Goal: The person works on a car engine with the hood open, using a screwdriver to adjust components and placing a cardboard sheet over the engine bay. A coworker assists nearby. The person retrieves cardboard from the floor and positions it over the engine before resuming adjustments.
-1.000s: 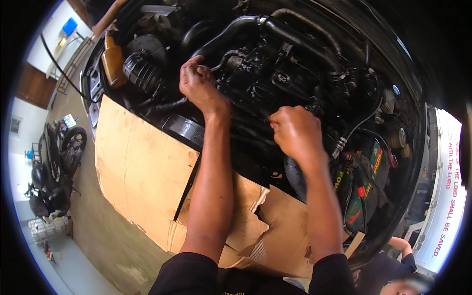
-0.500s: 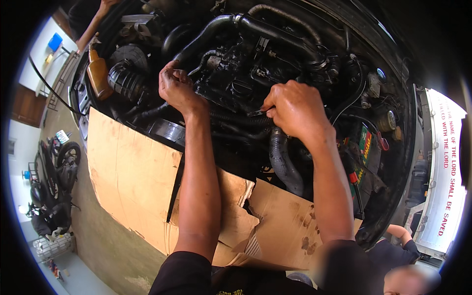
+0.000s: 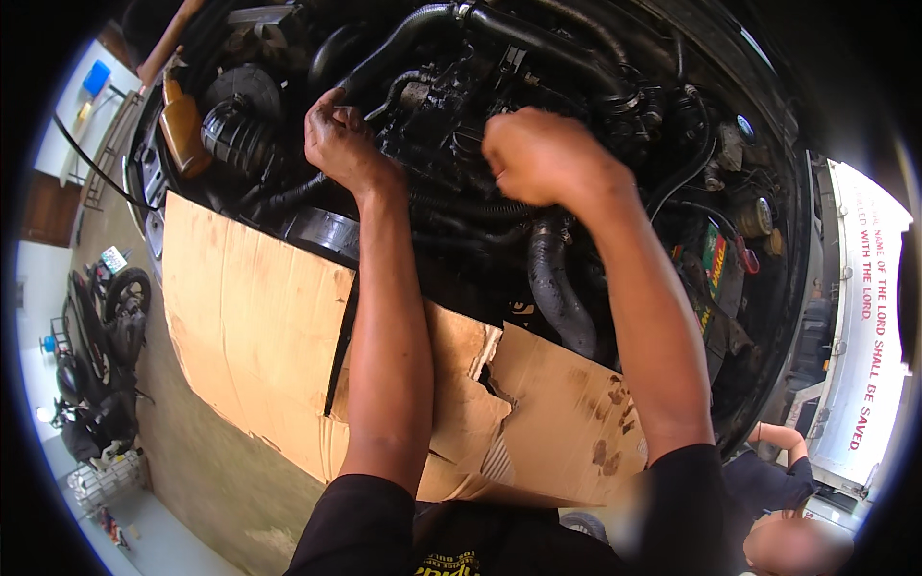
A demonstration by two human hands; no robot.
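Note:
My left hand [image 3: 344, 146] is over the left part of a dark, oily car engine [image 3: 451, 125], fingers curled in beside the lower end of a thick black hose [image 3: 394, 48]. Whatever lies within those fingers is hidden. My right hand [image 3: 549, 158] is closed and slightly smeared by motion above the middle of the engine, near a round black cap [image 3: 468, 142]. I cannot make out what is between its thumb and fingers. Below the right wrist, a wide black radiator hose [image 3: 559, 288] runs down toward the front.
Torn, stained cardboard [image 3: 254, 317] covers the front edge of the bay. An amber bottle [image 3: 182, 130] stands by a ribbed intake duct [image 3: 235, 139]. A battery [image 3: 715, 278] sits at right. Other people's arms [image 3: 783, 442] show at lower right and upper left; motorcycles [image 3: 106, 326] stand left.
My right hand has moved up and to the left, away from the top of the radiator hose. My left hand keeps its place by the black hose, with the view shifted slightly.

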